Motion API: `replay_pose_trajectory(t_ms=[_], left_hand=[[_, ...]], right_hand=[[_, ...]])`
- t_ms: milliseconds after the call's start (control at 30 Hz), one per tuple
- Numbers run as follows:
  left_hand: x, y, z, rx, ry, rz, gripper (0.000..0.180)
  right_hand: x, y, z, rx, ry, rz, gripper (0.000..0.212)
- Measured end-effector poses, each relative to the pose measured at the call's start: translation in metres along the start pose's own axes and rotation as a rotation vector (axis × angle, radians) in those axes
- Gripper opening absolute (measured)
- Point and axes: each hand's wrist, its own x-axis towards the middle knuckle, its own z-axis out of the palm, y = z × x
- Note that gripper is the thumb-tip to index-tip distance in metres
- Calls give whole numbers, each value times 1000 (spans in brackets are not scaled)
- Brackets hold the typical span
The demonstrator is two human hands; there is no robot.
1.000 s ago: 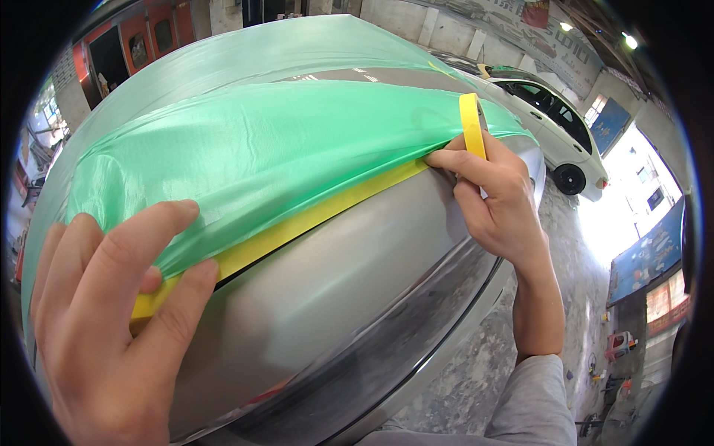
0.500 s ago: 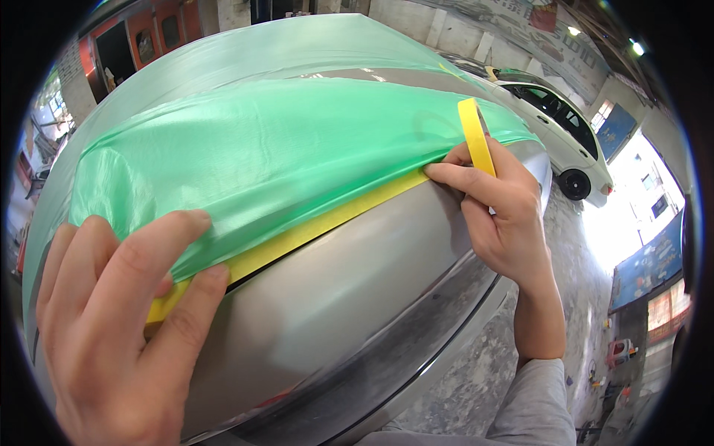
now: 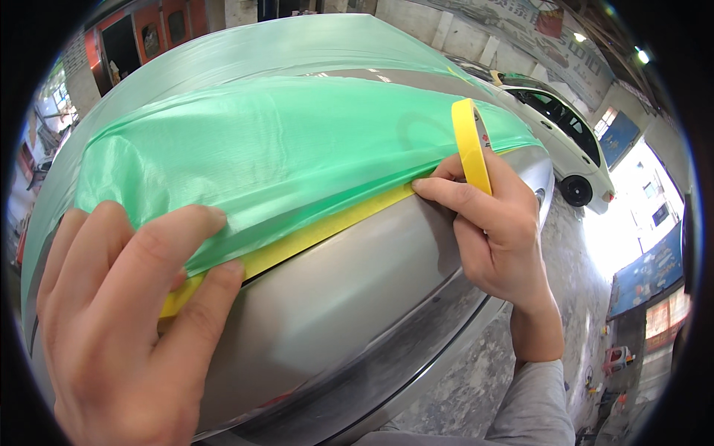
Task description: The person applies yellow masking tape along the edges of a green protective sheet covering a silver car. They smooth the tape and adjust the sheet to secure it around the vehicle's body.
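Observation:
Green masking film (image 3: 282, 134) drapes over a silver car panel (image 3: 327, 297), a strip of yellow masking tape (image 3: 327, 234) running along its lower edge. At the lower left, my left hand (image 3: 134, 297) bends round the strip's near end. Its thumb lies at the tape, and its index fingertip rests on the film. My right hand (image 3: 498, 223) is closed round the roll of masking tape (image 3: 468, 145), which stands up between thumb and fingers. That thumb presses at the far end of the visible strip. My left palm side is hidden.
A dark gap and a lower body panel curve below the silver panel. Beyond, to the right, a white car (image 3: 558, 134) stands on the grey floor (image 3: 565, 260). Orange-red doors (image 3: 152, 33) are at the back left, a blue board (image 3: 647, 267) at the right.
My left hand has shifted slightly right and up in view, my right hand slightly left and down. Both keep their holds; the film and car shift a little in view.

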Motion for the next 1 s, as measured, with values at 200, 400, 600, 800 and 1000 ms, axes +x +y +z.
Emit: replay_pose_trajectory(t_ms=[200,400,600,800,1000], left_hand=[[0,1,-2,-2,-1,-3,33],[0,-1,-3,-1,-1,17,33],[-1,-2,-2,18,-5,32,28],[1,0,-1,-16,3,33,23],[1,-2,-2,-33,18,58,25]], right_hand=[[3,-10,-3,33,-20,22,40],[7,-19,1,56,-28,-2,34],[9,-22,6,76,-23,3,32],[9,-20,7,98,-4,6,27],[11,-23,9,88,3,-12,28]])
